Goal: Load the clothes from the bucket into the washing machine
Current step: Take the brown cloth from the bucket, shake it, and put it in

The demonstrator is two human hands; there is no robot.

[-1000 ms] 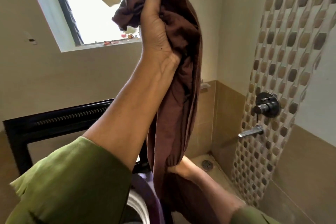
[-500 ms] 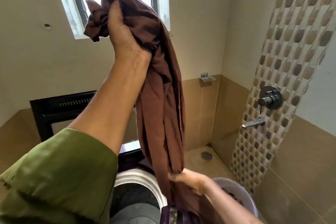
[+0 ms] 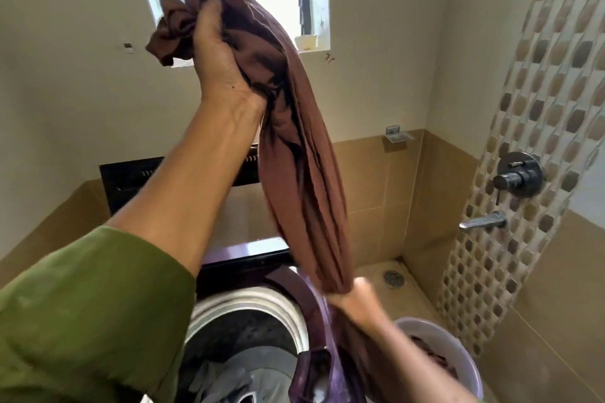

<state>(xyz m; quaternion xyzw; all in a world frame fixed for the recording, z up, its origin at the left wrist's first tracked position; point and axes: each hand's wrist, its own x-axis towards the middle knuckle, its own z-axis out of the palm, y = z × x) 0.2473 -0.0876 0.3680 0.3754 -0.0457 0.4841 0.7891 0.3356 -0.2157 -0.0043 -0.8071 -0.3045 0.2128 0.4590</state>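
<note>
A long brown garment (image 3: 294, 147) hangs stretched between my two hands. My left hand (image 3: 219, 56) is raised high before the window and grips the bunched top end. Lower down, my right hand (image 3: 352, 296) is closed around the garment's bottom part, above the gap between machine and bucket. The top-loading washing machine (image 3: 248, 301) stands open below, with grey clothes (image 3: 258, 376) in its drum. To its right sits the white bucket (image 3: 458, 353) with dark reddish clothes (image 3: 432, 357) inside. My right forearm hides part of the bucket.
A purple machine panel (image 3: 242, 247) and raised black lid (image 3: 131, 177) are behind the drum. A shower mixer (image 3: 517, 173) and spout (image 3: 481, 222) stick out from the tiled wall at right. A floor drain (image 3: 393, 278) lies in the corner.
The view has tilted downward, bringing the open drum and the bucket into sight. My left hand has come down somewhat with the garment, and my right hand still holds its lower end.
</note>
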